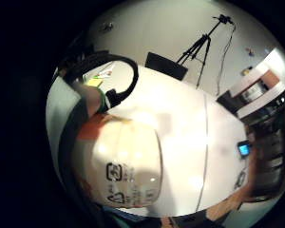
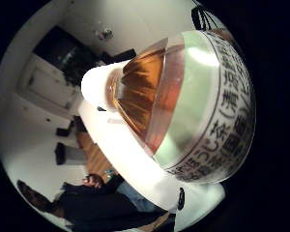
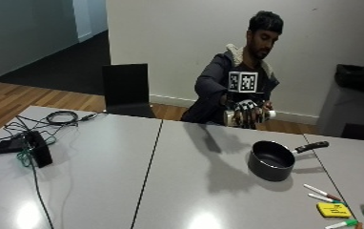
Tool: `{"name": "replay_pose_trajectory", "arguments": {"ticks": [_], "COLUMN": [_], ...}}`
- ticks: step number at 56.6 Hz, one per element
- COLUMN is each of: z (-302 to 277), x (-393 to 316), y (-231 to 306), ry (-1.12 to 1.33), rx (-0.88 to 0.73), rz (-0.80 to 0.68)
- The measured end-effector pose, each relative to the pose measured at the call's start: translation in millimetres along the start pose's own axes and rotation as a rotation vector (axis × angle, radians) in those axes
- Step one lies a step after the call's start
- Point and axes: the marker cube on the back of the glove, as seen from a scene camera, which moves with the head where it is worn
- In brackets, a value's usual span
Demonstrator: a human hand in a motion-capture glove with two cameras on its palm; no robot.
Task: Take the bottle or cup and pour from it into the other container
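My black-gloved right hand (image 3: pixel 247 112) grips a clear plastic bottle of amber tea (image 3: pixel 253 116), lying sideways above the table, near the black saucepan (image 3: pixel 271 161).

A clear plastic bottle (image 3: pixel 248 116) is lying nearly level in the air above the far edge of the table, its white cap pointing toward three o'clock in the outside view. Brown tea is showing through its shoulder, and a pale label with printed Japanese characters is wrapping its body. A black saucepan (image 3: pixel 271 161) is standing upright on the grey table at about five o'clock from the bottle, well apart, its handle reaching toward two o'clock.
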Motion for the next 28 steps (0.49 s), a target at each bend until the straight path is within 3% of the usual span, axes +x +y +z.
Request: {"name": "replay_pose_trajectory", "arguments": {"ticks": [4, 28], "z": [2.1, 41.6], "x": [-5.6, -78.4], "y": [-4.9, 1.6], "ry": [0.113, 0.623], "rx": [-0.024, -0.061], "rz": [-0.173, -0.385]}}
